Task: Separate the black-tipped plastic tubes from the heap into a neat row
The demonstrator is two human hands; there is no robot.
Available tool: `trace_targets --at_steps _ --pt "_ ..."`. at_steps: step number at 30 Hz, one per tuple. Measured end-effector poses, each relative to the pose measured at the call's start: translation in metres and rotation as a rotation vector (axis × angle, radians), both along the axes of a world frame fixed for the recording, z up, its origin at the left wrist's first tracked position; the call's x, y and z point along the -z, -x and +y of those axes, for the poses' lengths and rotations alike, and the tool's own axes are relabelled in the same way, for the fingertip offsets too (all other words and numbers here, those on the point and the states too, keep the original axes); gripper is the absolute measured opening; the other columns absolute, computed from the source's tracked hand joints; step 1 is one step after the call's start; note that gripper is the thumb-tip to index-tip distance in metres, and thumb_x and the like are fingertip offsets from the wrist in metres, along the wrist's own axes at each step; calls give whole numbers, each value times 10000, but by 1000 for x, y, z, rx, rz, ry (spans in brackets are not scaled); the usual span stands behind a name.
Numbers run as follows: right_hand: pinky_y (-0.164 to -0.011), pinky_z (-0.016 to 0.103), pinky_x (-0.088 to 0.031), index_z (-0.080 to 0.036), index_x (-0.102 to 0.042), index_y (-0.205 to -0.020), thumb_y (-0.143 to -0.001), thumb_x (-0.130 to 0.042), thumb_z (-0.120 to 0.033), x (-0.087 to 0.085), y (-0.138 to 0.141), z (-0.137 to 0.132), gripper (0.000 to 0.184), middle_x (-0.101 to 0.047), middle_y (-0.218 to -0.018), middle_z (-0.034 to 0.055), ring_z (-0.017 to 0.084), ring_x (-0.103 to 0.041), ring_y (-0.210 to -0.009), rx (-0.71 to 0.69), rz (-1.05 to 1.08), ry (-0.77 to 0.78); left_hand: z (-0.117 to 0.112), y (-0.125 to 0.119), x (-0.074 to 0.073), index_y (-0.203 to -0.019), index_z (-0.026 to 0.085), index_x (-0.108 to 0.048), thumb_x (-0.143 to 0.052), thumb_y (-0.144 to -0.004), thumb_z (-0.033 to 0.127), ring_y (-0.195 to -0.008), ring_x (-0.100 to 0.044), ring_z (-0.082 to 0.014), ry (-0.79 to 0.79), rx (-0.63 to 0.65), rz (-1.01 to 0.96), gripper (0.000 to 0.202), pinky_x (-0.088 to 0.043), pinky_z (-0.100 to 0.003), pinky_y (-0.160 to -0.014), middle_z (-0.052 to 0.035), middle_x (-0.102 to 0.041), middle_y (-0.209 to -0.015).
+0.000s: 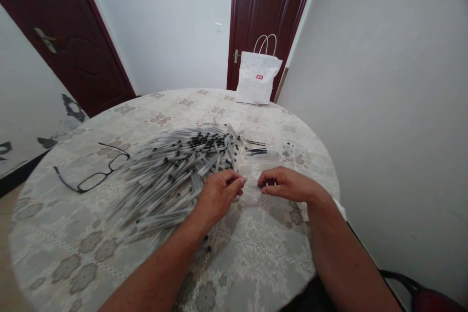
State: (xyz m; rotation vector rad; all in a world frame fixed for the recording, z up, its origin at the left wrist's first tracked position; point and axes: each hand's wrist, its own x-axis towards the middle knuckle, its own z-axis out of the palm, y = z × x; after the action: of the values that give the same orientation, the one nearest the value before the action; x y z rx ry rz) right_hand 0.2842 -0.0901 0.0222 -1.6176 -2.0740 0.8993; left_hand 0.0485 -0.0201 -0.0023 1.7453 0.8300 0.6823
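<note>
My left hand (220, 192) is closed in a pinch over the table, at the right edge of a large pile of slim, clear tubes with black ends (164, 175) that look like pen refills. Facing it across a small gap, my right hand (285, 184) is curled with thumb and fingertips together. A faint, see-through strip seems to run between the fingertips, too indistinct to name. Beyond the right hand lie a small row of clear tubes (266, 160) and several thin dark sticks (257, 150).
A round table (256, 263) with a flower-patterned lace cover carries everything. Black-framed glasses (97, 179) lie left of the pile. A white paper bag (258, 80) stands at the far edge. Small dark bits (290, 144) lie at the right, near the wall (395, 107).
</note>
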Motion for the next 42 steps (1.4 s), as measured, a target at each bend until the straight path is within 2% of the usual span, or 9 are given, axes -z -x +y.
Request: trace_targets --at_steps 2,5,9,24,28,32,35,37,42 --pt "-726 259 -460 -200 -739 -959 -851 -624 -238 5 -12 -2 162 -727 -883 22 160 -633 -787 55 -111 -4 1 0 0 -841 180 -703 -576 -918 400 -659 -664 -159 -10 -40 1 265 -486 -257 -614 -20 -701 -716" --pt "-792 283 -447 -190 -748 -935 -839 -613 -192 18 -27 0 166 -731 -950 66 194 -643 -871 229 -385 -60 5 2 -1 -847 180 -684 -581 -912 421 -643 -664 -161 -8 -108 9 270 -486 -254 -593 -15 -694 -711" --pt "-863 294 -420 -180 -748 -998 -866 -587 -177 36 -33 10 208 -702 -1047 116 219 -636 -980 373 -635 -88 11 5 -3 -866 185 -687 -587 -903 444 -649 -674 -170 -25 -158 31 281 -492 -256 -591 -16 -709 -723" --pt "-831 302 -425 -199 -710 -1107 -967 -494 -255 48 -25 24 264 -670 -1126 126 234 -634 -1000 445 -714 -90 25 15 -2 -903 216 -712 -554 -921 476 -694 -692 -192 -306 -290 212 305 -475 -285 -675 -5 -741 -746" --pt "-828 299 -427 -205 -700 -1121 -965 -505 -254 50 -27 25 255 -673 -1135 118 231 -639 -994 454 -732 -109 25 16 -4 -911 219 -722 -550 -923 426 -746 -689 -202 -404 -328 280 270 -465 -299 -721 -17 -754 -797" --pt "-843 298 -431 -205 -689 -1138 -971 -500 -243 48 -20 24 255 -677 -1128 107 229 -640 -1003 455 -727 -145 26 17 -3 -920 219 -718 -542 -927 404 -761 -689 -200 -422 -347 270 256 -473 -298 -751 -21 -758 -820" --pt "-852 291 -442 -214 -682 -1161 -1001 -446 -242 43 0 24 287 -671 -1130 101 218 -641 -1008 376 -689 -180 26 17 -2 -924 219 -713 -530 -935 404 -763 -692 -201 -432 -361 256 260 -476 -300 -758 -24 -757 -820" --pt "-845 286 -456 -246 -646 -1254 -1008 -408 -211 40 18 23 344 -651 -1193 95 208 -641 -1018 293 -663 -203 26 17 -1 -930 218 -710 -525 -938 401 -766 -693 -201 -437 -370 245 260 -476 -300 -763 -26 -756 -823" --pt "-871 321 -495 -336 -419 -1502 -981 -390 -154 40 58 22 553 -473 -1487 90 239 -579 -1187 174 -639 -259 25 16 -1 -948 218 -704 -520 -945 407 -794 -692 -207 -451 -362 238 265 -473 -299 -761 -39 -758 -853"
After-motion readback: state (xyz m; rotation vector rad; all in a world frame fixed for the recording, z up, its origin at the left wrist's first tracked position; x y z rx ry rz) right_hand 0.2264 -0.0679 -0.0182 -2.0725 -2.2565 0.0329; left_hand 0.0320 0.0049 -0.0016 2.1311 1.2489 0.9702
